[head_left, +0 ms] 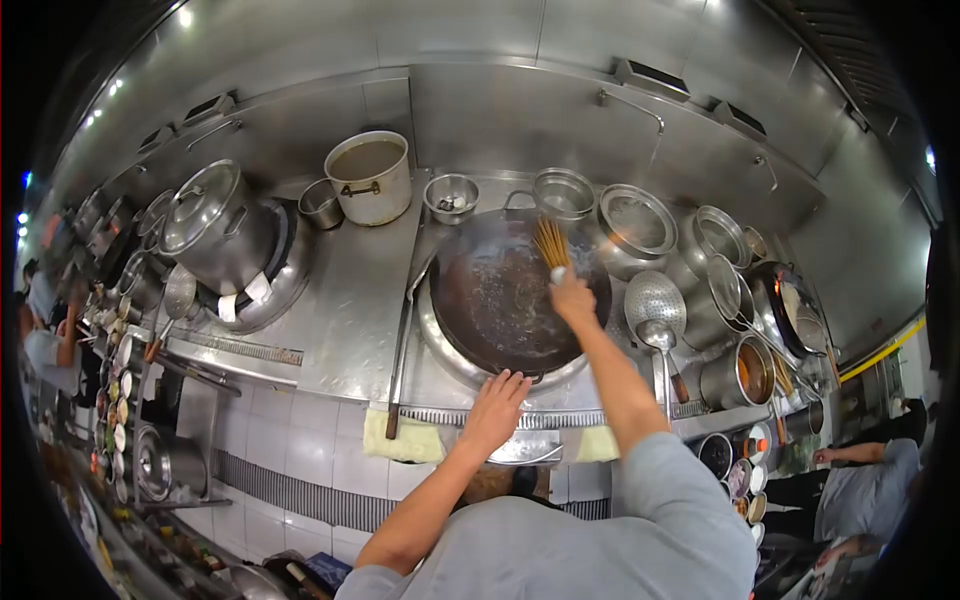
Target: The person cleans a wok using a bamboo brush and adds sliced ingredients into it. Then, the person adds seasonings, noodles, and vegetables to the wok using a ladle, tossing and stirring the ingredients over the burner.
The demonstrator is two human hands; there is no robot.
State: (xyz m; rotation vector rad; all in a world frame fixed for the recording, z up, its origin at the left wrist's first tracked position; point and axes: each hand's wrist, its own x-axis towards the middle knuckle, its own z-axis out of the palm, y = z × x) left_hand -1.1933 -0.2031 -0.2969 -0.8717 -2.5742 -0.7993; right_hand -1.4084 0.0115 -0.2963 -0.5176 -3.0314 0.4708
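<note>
A large dark wok (pixel 480 290) sits on the burner in front of me, with bubbly water in its bowl. My right hand (pixel 574 300) is closed round a bamboo wok brush (pixel 551 243), whose splayed bristles lie against the wok's far right inner wall. Something white shows where my fingers meet the brush. At the wok's near rim, my left hand (pixel 497 408) lies with its fingers apart; whether it presses on the rim I cannot tell. A perforated skimmer (pixel 656 303) and a ladle (pixel 656 336) rest to the right of the wok.
A long-handled tool (pixel 404 345) lies left of the wok, above a folded yellow cloth (pixel 402 436). Behind stand a tall pot (pixel 368 180), a steel bowl (pixel 451 198) and strainers (pixel 637 220). A lidded stockpot (pixel 215 225) is farther left. Other people work at both sides.
</note>
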